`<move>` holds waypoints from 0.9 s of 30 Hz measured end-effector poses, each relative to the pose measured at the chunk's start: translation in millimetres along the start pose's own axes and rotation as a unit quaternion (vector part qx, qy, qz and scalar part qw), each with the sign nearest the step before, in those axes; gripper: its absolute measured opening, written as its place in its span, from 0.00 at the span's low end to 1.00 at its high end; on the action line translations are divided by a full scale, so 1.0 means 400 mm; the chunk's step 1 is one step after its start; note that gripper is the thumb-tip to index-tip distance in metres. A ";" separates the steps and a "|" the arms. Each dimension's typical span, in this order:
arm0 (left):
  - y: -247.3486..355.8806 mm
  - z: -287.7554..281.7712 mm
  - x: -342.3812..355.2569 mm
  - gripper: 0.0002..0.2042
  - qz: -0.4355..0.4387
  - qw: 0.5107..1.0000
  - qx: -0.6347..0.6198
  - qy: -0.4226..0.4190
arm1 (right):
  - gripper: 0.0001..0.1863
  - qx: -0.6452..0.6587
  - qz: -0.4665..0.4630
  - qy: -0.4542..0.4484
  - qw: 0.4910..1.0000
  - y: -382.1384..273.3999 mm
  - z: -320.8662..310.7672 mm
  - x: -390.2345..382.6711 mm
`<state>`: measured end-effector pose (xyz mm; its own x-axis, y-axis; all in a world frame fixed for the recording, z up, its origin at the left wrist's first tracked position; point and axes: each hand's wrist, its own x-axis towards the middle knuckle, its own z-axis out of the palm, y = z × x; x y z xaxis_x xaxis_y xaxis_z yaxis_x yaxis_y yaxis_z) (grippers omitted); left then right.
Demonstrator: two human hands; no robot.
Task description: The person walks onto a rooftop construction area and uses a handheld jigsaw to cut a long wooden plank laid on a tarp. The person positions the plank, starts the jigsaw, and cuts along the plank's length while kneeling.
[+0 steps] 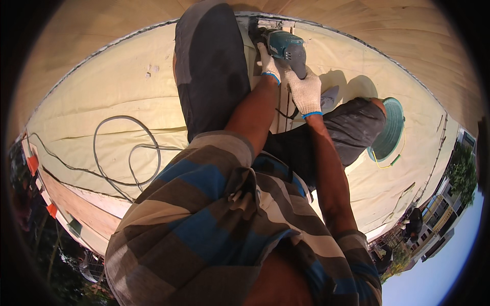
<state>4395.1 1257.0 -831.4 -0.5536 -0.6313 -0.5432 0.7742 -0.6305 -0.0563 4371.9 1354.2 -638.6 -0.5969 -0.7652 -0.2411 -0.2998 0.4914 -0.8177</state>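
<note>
A teal power tool (pixel 284 45) with a dark grey rear handle lies against the wall's foot, at the far side of the pale sheeting. Its shape looks like an angle grinder, but its working end is dark and partly hidden. My right hand (pixel 304 91), in a cream knit glove with a blue cuff, is closed round the rear handle. Close to the tool's front, my left hand (pixel 268 62) wears a matching glove. Its fingers reach up to the tool's front, with their grip partly hidden. A dark cord hangs below the tool, between my legs.
Wrinkled cream sheeting (pixel 163 109) covers the floor up to the curved wooden wall (pixel 122 25). A grey cable (pixel 95 137) loops at the left. Beside my right knee stands a green bucket (pixel 392 130) with a yellow handle. Orange pieces (pixel 32 164) mark the left edge.
</note>
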 end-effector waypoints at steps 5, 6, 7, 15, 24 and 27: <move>0.053 -0.031 0.017 0.44 -0.056 0.990 -0.081 -0.099 | 0.20 -0.031 -0.037 0.017 0.999 -0.012 0.048 -0.005; 0.055 -0.033 0.024 0.44 -0.041 0.993 -0.071 -0.087 | 0.21 -0.023 -0.024 0.007 0.999 -0.011 0.049 -0.003; 0.052 -0.034 0.031 0.45 -0.025 0.995 -0.061 -0.074 | 0.21 -0.016 -0.012 -0.004 1.000 -0.009 0.047 -0.003; 0.041 -0.027 0.041 0.43 0.000 1.000 0.015 0.005 | 0.20 0.039 0.049 -0.023 0.998 0.023 0.053 0.032; 0.039 -0.096 0.059 0.43 0.013 0.999 0.040 0.012 | 0.20 0.040 0.060 -0.059 0.996 -0.032 0.025 0.030; -0.004 -0.054 -0.019 0.44 -0.035 0.997 -0.027 0.062 | 0.19 -0.014 0.048 -0.032 0.998 0.003 0.002 -0.023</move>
<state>4404.8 1272.6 -845.3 -0.5664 -0.5243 -0.6358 0.7526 -0.6434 -0.1399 4377.4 1361.5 -637.9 -0.5755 -0.7387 -0.3510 -0.2656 0.5747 -0.7741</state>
